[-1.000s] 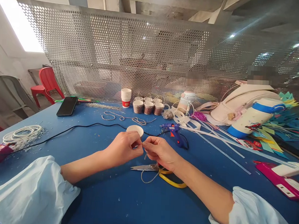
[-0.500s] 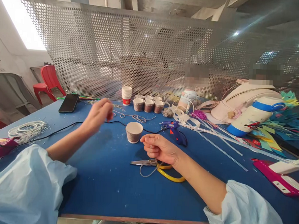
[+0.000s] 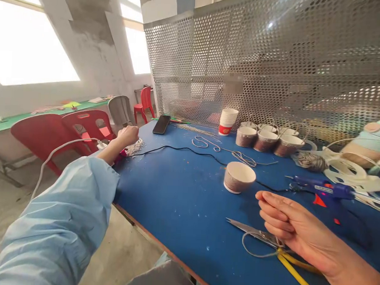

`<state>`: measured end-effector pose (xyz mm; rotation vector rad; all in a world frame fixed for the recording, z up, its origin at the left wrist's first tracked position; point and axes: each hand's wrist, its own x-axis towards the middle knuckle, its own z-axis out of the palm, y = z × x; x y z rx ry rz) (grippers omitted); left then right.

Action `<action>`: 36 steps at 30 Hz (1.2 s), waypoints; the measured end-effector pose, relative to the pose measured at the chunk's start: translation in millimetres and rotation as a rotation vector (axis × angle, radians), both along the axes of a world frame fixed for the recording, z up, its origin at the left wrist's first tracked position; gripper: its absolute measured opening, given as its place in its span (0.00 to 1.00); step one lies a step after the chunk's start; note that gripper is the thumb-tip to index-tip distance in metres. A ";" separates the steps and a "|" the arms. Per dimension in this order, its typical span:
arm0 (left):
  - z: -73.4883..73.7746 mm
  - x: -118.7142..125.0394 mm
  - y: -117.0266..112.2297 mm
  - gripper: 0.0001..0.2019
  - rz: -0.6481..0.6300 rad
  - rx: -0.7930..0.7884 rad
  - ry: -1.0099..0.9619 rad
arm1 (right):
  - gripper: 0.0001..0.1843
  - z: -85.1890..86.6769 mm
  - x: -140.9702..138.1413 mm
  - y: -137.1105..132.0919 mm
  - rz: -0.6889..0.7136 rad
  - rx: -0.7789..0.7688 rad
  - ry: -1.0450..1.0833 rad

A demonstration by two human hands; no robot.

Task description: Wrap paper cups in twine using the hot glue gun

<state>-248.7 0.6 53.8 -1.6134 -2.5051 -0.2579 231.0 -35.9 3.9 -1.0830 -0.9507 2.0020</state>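
My right hand (image 3: pixel 284 220) is pinched closed, thumb against forefinger. A loop of thin grey cord (image 3: pixel 242 244) hangs from it over the scissors (image 3: pixel 247 228), which have yellow handles and lie on the table below. Just left of the fingertips stands a paper cup (image 3: pixel 239 178) wrapped in brownish-grey material, upright and not touched. My left hand (image 3: pixel 129 135) reaches to the table's left edge, over a heap of white strands (image 3: pixel 136 147) and beside a pink power strip (image 3: pixel 122 154). Its fingers are turned away and mostly hidden.
Wrapped cups (image 3: pixel 265 140) stand in rows at the back, beside stacked paper cups (image 3: pixel 229 119) and a ball of cord (image 3: pixel 311 161). A blue glue gun (image 3: pixel 326 189) lies right. A phone (image 3: pixel 162 124), black cable (image 3: pixel 189 149) and loose cord (image 3: pixel 239 157) lie further back. Red chairs (image 3: pixel 86 125) stand left.
The view has swung left. My left hand has moved left from above the table to the white strands at its edge. My right hand stays pinched by the cup, cord loop still hanging.
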 end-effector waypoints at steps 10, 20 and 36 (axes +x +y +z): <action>5.1 7.0 3.8 0.26 -0.083 -0.034 0.069 | 0.19 -1.1 0.4 -0.9 -0.042 0.042 -0.063; 11.8 59.2 1.1 0.28 -0.152 0.127 0.311 | 0.19 3.8 -6.7 -7.0 -0.024 0.041 0.036; -35.2 262.7 -73.8 0.13 -1.239 0.120 0.166 | 0.22 -3.8 -23.3 -19.3 0.016 0.138 0.078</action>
